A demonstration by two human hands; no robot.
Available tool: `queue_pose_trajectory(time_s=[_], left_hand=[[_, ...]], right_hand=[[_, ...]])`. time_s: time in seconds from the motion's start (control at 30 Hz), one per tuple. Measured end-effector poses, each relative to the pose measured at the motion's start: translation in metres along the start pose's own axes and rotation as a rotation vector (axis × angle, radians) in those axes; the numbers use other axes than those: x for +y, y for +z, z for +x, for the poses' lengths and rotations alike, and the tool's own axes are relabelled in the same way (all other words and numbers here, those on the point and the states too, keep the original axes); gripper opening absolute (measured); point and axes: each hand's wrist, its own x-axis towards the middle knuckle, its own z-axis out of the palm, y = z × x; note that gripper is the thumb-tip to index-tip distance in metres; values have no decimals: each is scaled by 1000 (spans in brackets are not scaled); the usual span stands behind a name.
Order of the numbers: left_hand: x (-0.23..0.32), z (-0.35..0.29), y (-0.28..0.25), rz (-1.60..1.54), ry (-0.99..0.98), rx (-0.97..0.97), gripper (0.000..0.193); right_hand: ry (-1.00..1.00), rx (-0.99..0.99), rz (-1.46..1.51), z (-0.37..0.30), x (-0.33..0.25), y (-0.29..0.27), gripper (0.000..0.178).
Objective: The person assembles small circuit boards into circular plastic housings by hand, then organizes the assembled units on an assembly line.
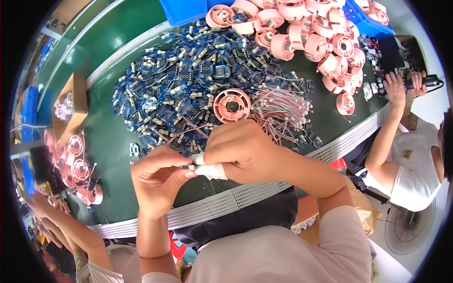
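My left hand [158, 177] is closed in a pinch on a small circuit board [188, 166], seen nearly edge-on with a pale connector at its end. Against it comes my right hand [247, 151], with white coverings [212, 170] on its fingertips. Those fingers are pressed together, and what they grip is hidden. Just beyond my hands spreads a large heap of blue circuit boards [174, 75]. A round pink housing [231, 106] with a dark centre rests on the heap's near side, beside a bundle of red and white wires [283, 108].
Many pink housings [316, 47] are piled at the back right, near blue bins [184, 12]. An open cardboard box [71, 108] and more pink housings [78, 162] are at left. A white perforated strip [207, 210] edges the green table. Co-workers sit on both sides.
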Motion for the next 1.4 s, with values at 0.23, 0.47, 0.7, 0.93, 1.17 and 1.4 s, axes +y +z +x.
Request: queue_pose_trajectory(time_s=[0.23,0.47,0.7,0.93,1.17,1.4], left_hand=[[-1,6,13,151,-23,-7,22],[-5,4,12,22,-65,44,29],[-16,5,10,-46,-150,80,25],[-13,4,6,-79,-151,116,24],[-14,1,4,-110,-147,105,23],[-10,0,7,-123,-125,111,22]], right_hand=[[76,-103,-223,4,-7,-32,17],[362,1209,-561,-30,48,-160,21],[381,1028,-486,-27,73,-173,14],[227,681,-821,-20,56,-177,19],[235,711,-619,-23,55,-175,14],[225,621,-72,-8,5,-115,20]])
